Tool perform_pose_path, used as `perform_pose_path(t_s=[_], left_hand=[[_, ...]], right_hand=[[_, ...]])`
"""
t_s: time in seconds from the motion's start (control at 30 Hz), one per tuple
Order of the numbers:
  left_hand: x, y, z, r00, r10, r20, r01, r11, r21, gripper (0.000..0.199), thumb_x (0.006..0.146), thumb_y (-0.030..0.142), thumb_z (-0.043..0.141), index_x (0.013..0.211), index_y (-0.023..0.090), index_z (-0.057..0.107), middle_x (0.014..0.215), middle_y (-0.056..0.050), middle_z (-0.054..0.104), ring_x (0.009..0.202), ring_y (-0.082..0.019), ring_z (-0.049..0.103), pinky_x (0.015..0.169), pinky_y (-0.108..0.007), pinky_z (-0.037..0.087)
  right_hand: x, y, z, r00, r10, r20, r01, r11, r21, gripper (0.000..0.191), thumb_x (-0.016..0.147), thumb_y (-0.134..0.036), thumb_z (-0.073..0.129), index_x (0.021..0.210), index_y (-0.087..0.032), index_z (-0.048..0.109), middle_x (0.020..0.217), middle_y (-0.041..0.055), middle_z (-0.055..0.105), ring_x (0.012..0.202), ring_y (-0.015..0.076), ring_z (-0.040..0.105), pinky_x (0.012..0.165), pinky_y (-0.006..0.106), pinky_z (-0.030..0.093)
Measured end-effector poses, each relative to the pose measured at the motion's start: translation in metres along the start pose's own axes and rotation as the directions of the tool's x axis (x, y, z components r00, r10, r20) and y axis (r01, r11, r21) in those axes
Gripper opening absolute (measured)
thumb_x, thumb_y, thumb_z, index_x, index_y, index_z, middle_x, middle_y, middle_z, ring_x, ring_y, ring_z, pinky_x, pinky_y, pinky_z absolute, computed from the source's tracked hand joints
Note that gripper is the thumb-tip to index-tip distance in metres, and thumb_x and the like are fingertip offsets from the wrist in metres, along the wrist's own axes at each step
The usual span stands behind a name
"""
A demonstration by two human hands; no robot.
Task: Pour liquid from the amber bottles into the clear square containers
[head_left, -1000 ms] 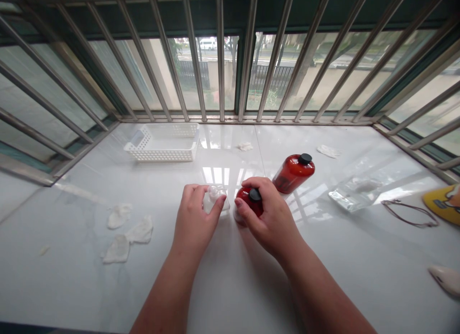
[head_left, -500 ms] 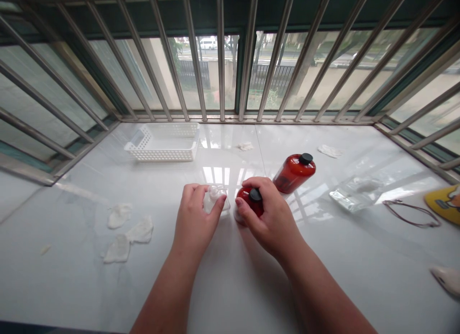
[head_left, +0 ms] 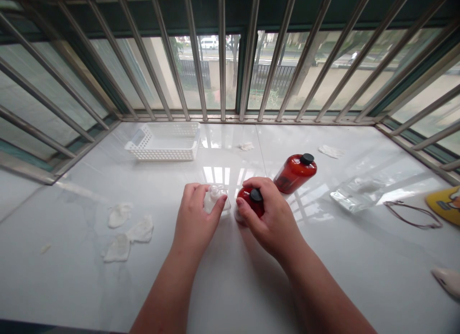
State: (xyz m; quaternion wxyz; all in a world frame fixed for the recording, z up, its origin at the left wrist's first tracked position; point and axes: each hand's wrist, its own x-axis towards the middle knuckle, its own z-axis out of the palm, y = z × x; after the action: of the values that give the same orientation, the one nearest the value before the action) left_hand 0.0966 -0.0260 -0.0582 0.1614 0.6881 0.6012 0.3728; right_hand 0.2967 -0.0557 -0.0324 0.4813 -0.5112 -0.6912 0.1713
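My left hand (head_left: 197,212) is closed around a small clear bottle (head_left: 217,192), thumb on its near side and fingers on the left. Just to the right, my right hand (head_left: 268,209) grips a red-brown bottle (head_left: 247,195) with a black cap, wrapped around its right side. Both bottles stand upright on the white tabletop (head_left: 230,286), a small gap between them. Behind my right hand stands a second, larger-looking red-brown bottle (head_left: 296,173) with a black cap, touched by neither hand.
A white perforated basket (head_left: 163,154) sits at the back left. Crumpled white tissues (head_left: 118,247) lie on the left, more near the back. To the right are a clear plastic packet (head_left: 354,195), a dark cord loop (head_left: 413,219) and a yellow object (head_left: 445,204). Metal bars (head_left: 222,61) border the back.
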Motion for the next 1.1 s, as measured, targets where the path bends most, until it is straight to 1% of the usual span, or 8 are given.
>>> perform_pose_path(t_s=[0.2,0.43,0.8,0.97,1.03,1.1], left_hand=[[-0.0001,-0.0013,0.0006,1.000,0.002,0.002,-0.002,1.000,-0.002,0.026,0.099,0.048,0.077,0.107,0.024,0.071,0.118,-0.007,0.062,0.091,-0.024,0.067,0.096,-0.043,0.060],[-0.0001,0.0004,0.0001,1.000,-0.003,0.004,0.003,1.000,0.012,0.025,0.099,0.047,0.077,0.105,0.024,0.070,0.119,-0.007,0.063,0.091,-0.024,0.068,0.095,-0.043,0.060],[-0.0003,-0.0003,0.0005,1.000,0.014,-0.007,-0.014,1.000,0.009,0.024,0.100,0.047,0.076,0.106,0.024,0.070,0.118,-0.007,0.063,0.094,-0.026,0.069,0.096,-0.044,0.060],[-0.0002,0.0008,-0.0012,0.999,0.018,-0.037,-0.019,1.000,-0.016,0.026,0.098,0.047,0.079,0.107,0.024,0.071,0.114,-0.006,0.065,0.092,-0.025,0.068,0.089,-0.042,0.061],[0.0005,0.0005,-0.0019,0.999,0.021,-0.050,-0.022,0.999,-0.030,0.027,0.096,0.047,0.081,0.106,0.024,0.071,0.112,-0.006,0.066,0.094,-0.026,0.068,0.087,-0.042,0.062],[0.0012,-0.0003,-0.0023,0.998,0.014,-0.060,-0.016,0.999,-0.038,0.028,0.094,0.049,0.083,0.102,0.024,0.071,0.111,-0.007,0.068,0.098,-0.028,0.070,0.088,-0.043,0.062]], right_hand=[[0.0005,0.0000,0.0000,1.000,-0.009,-0.008,0.009,1.000,0.001,0.020,0.104,-0.029,0.068,0.123,-0.026,0.062,0.119,0.0077,0.070,0.111,0.0265,0.067,0.098,0.043,0.055],[0.0002,-0.0006,-0.0001,1.000,-0.003,-0.005,0.003,1.000,-0.004,0.020,0.104,-0.030,0.068,0.123,-0.027,0.062,0.119,0.0088,0.070,0.110,0.0277,0.068,0.096,0.046,0.056],[-0.0002,-0.0002,-0.0003,1.000,0.002,-0.003,-0.002,1.000,0.005,0.020,0.104,-0.029,0.068,0.123,-0.027,0.062,0.119,0.0083,0.069,0.110,0.0270,0.067,0.097,0.045,0.055],[0.0008,-0.0002,0.0003,1.000,0.009,0.000,-0.009,1.000,0.009,0.019,0.104,-0.029,0.068,0.122,-0.026,0.062,0.119,0.0083,0.069,0.111,0.0272,0.067,0.098,0.045,0.055],[0.0006,-0.0005,0.0003,1.000,0.009,0.001,-0.009,1.000,0.010,0.020,0.104,-0.029,0.068,0.123,-0.027,0.062,0.119,0.0084,0.070,0.111,0.0273,0.067,0.098,0.045,0.055],[0.0002,-0.0008,0.0001,1.000,0.006,0.000,-0.006,1.000,0.009,0.020,0.104,-0.029,0.068,0.123,-0.027,0.062,0.119,0.0082,0.070,0.111,0.0273,0.067,0.097,0.045,0.055]])
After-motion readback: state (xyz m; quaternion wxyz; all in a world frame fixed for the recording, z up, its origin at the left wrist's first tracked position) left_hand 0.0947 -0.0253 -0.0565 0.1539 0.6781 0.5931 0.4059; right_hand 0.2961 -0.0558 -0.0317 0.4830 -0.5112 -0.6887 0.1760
